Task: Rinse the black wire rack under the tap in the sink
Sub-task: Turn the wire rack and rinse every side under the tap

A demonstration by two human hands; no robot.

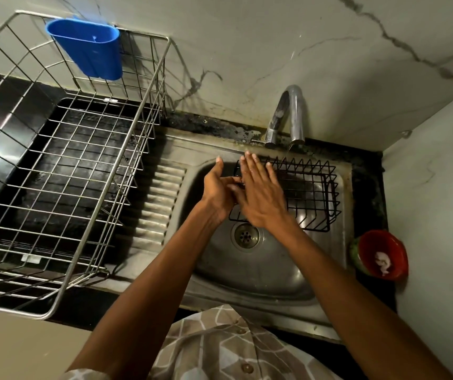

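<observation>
Left hand (217, 192): thumb raised, fingers seemingly curled on the near-left corner of the black wire rack (306, 194); grip partly hidden.
Right hand (261, 193): fingers straight, laid flat over that end.
Rack: inside sink (261, 267), extending rightward from both hands, below tap (288, 113).

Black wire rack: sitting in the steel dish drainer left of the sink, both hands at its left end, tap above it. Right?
No. The head view shows the black wire rack in the sink bowl, not in the dish drainer. The rest holds: left hand and right hand are at its left end, tap above.
</observation>
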